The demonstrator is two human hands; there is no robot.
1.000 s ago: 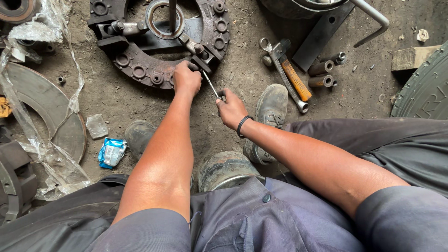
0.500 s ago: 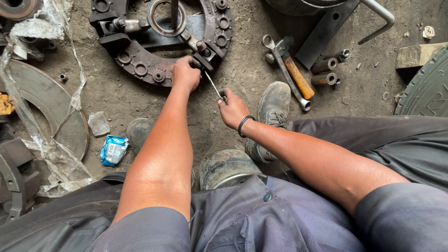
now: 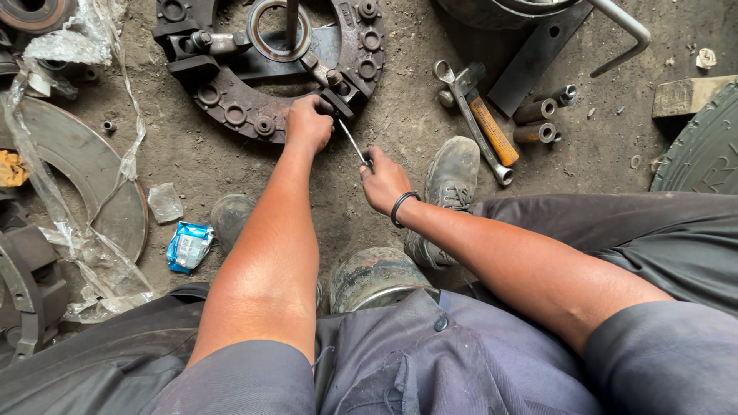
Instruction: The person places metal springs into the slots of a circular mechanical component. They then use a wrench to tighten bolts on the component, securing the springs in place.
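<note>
A rusty round clutch pressure plate [image 3: 231,107] with levers and bolts lies on the dirt floor ahead of me. My left hand [image 3: 307,123] grips its near rim beside one lever. My right hand [image 3: 384,180], a black band on its wrist, is shut on a thin metal tool [image 3: 352,142], a screwdriver by its look. The tool's tip points up-left to the plate's edge next to my left hand.
A spanner [image 3: 473,123], an orange-handled tool [image 3: 493,131] and several metal sleeves [image 3: 536,121] lie right of the plate. My boot [image 3: 450,184] rests below them. A metal disc [image 3: 84,169], plastic wrap and a blue packet [image 3: 188,246] lie left. A tyre [image 3: 703,146] sits far right.
Both hands have barely shifted; they stay at the plate's near rim with the tool against it. The view has tilted slightly.
</note>
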